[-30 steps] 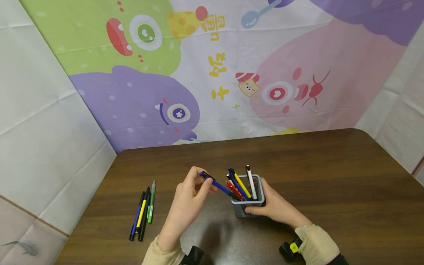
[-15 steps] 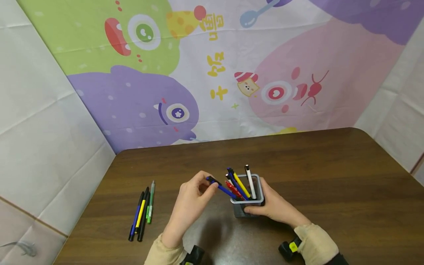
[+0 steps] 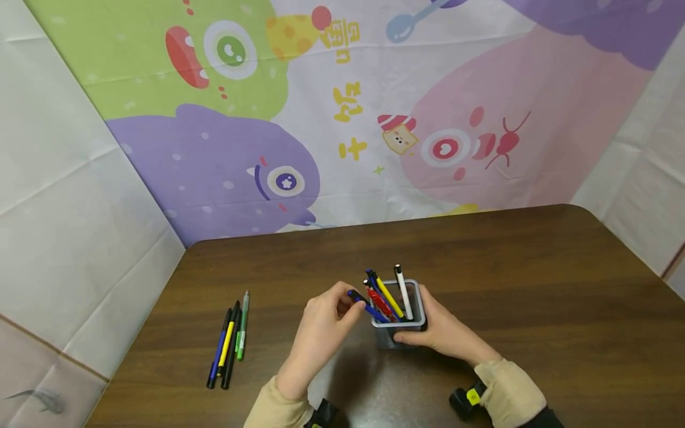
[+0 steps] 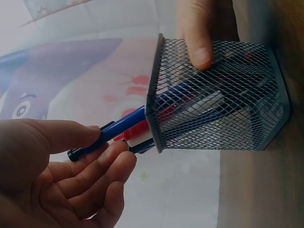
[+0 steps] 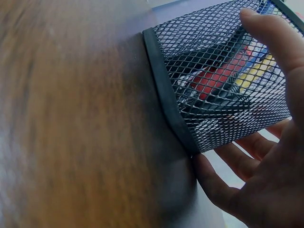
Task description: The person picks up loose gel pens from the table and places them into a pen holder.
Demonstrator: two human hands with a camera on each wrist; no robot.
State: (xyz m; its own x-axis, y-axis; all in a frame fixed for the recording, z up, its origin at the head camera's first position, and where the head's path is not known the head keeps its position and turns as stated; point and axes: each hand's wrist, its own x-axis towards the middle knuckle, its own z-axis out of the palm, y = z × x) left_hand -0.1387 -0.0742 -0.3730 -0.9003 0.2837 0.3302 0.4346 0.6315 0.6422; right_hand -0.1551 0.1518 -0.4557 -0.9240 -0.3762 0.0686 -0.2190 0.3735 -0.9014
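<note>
My left hand [image 3: 326, 327] pinches a blue pen [image 4: 123, 124] near its black end, between thumb and fingers. The pen slants down, its lower part inside a mesh pen holder [image 4: 213, 95]. My right hand [image 3: 449, 330] grips the holder from the right side, thumb across its near face and fingers behind, as the right wrist view shows. Standing in the holder are a white pen [image 3: 404, 291], a yellow pen [image 3: 389, 296], red pens [image 3: 379, 302] and another blue pen, all leaning against the rim.
On the left of the brown table [image 3: 508, 267] lie several pens side by side: a blue pen [image 3: 217, 351], a yellow pen [image 3: 227, 342], a black pen [image 3: 231, 351] and a green pen [image 3: 242, 327]. A cartoon-printed cloth [image 3: 348, 196] hangs behind the table.
My left hand has moved right and slightly down, and the blue pen it pinches has slid deeper into the holder. The right hand keeps its grip on the holder.
</note>
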